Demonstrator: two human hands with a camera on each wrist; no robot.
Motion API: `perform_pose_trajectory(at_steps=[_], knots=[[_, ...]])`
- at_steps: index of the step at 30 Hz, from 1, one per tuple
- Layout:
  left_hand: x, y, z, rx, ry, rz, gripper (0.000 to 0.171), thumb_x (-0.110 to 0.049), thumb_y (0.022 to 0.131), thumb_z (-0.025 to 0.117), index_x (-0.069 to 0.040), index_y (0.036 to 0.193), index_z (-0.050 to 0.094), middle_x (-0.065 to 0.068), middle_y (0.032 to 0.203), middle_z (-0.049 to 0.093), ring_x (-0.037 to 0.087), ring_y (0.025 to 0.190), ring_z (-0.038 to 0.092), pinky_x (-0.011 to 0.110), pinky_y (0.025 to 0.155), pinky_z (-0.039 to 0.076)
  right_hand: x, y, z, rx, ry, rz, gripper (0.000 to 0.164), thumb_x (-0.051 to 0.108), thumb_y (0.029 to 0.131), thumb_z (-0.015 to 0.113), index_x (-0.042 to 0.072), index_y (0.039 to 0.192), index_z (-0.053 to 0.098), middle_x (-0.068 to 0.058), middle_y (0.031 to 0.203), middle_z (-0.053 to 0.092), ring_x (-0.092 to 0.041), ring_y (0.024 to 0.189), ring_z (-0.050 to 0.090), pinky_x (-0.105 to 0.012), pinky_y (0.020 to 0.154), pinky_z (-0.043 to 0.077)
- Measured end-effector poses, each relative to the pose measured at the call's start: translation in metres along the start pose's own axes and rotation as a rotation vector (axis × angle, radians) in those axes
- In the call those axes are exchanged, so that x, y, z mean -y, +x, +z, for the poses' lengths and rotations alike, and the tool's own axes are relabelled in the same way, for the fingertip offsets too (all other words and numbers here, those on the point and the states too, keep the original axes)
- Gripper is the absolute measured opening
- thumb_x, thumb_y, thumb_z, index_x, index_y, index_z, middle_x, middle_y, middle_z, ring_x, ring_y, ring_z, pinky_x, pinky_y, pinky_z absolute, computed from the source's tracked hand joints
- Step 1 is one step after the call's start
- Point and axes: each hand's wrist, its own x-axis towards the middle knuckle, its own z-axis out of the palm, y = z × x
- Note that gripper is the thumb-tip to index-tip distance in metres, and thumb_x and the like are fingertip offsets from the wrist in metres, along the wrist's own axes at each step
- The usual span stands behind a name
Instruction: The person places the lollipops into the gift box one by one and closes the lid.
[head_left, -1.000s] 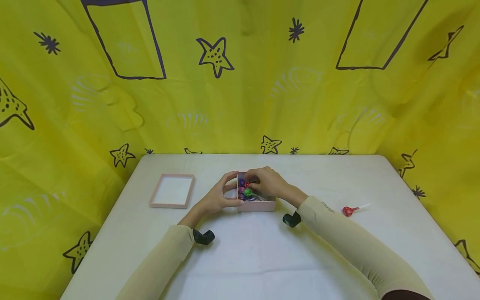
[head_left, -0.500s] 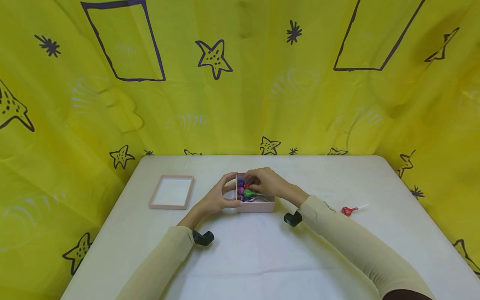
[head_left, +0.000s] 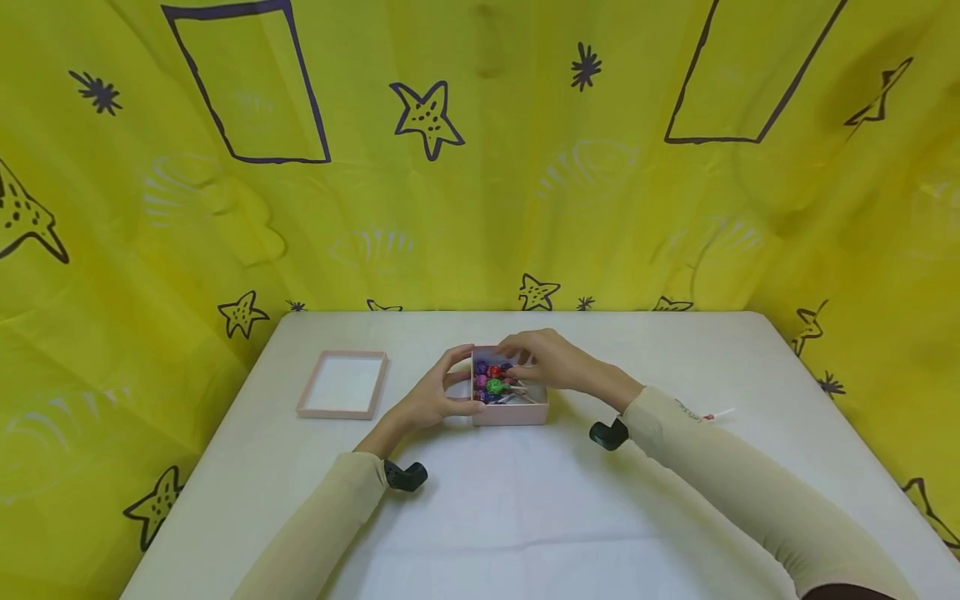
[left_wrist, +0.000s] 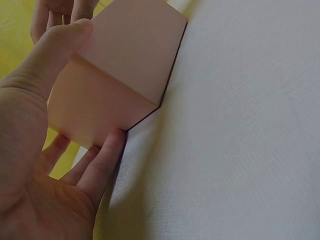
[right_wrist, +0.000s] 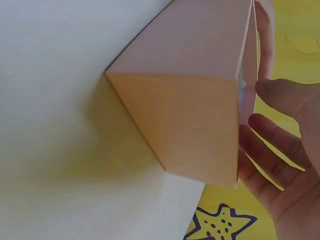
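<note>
A pink box [head_left: 510, 415] with its top uncovered stands in the middle of the table, holding several wrapped lollipops [head_left: 495, 386] in green, red, pink and purple. My left hand [head_left: 435, 396] grips the box's left side. In the left wrist view its thumb lies on the box's front wall [left_wrist: 135, 55] and fingers are against the side and lower edge. My right hand [head_left: 555, 362] hovers at the box's right rim, fingers loosely bent over the opening. The right wrist view shows that hand [right_wrist: 295, 185] with thumb and fingers apart and nothing between them.
A pink-rimmed lid [head_left: 341, 414] lies inside up on the table to the left. To the right, a red lollipop [head_left: 708, 417] is partly hidden behind my right sleeve [head_left: 720, 467]. A yellow patterned curtain [head_left: 480, 208] hangs behind the table [head_left: 465, 517].
My right hand has drawn back to the right from inside the box, uncovering more of the lollipops. The right forearm now covers part of the loose lollipop. My left hand stays put.
</note>
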Motion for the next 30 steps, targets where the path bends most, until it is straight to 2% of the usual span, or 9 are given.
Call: perform_pose_trajectory(at_steps=[10,17,21,30], knots=[[0.0,0.001,0.001,0.001,-0.002,-0.001,0.101,-0.009,0.085,0.085,-0.018,0.163,0.02,0.008,0.169,0.021,0.036,0.148,0.035,0.054,0.115,0.04,0.0,-0.024,-0.025,-0.053,-0.025,-0.038,0.04,0.012,0.095,0.075,0.001,0.132,0.065,-0.016,0.126,0.069,-0.031,0.104,0.068,-0.047,0.085,0.061],[0.0,0.0,0.0,-0.001,0.006,-0.005,0.102,-0.01,0.085,0.085,-0.018,0.163,0.02,0.007,0.169,0.02,0.035,0.15,0.033,0.053,0.113,0.042,-0.007,-0.045,-0.04,-0.083,-0.075,-0.024,0.05,0.014,0.092,0.078,0.006,0.139,0.06,-0.01,0.124,0.069,-0.03,0.106,0.067,-0.046,0.083,0.061],[0.0,-0.001,0.001,0.002,0.001,-0.01,0.102,-0.011,0.085,0.085,-0.019,0.163,0.02,0.006,0.169,0.019,0.035,0.15,0.033,0.052,0.113,0.043,-0.011,-0.06,-0.047,-0.079,-0.073,0.008,0.056,0.016,0.091,0.081,0.008,0.141,0.057,-0.008,0.122,0.069,-0.026,0.107,0.066,-0.046,0.084,0.061],[-0.001,0.0,0.001,-0.005,-0.004,-0.005,0.1,-0.012,0.086,0.085,-0.019,0.163,0.021,0.006,0.169,0.02,0.035,0.15,0.033,0.053,0.112,0.044,-0.026,-0.093,-0.063,-0.031,-0.041,0.112,0.067,0.016,0.087,0.084,0.013,0.146,0.052,-0.008,0.125,0.067,-0.028,0.109,0.065,-0.046,0.087,0.059]])
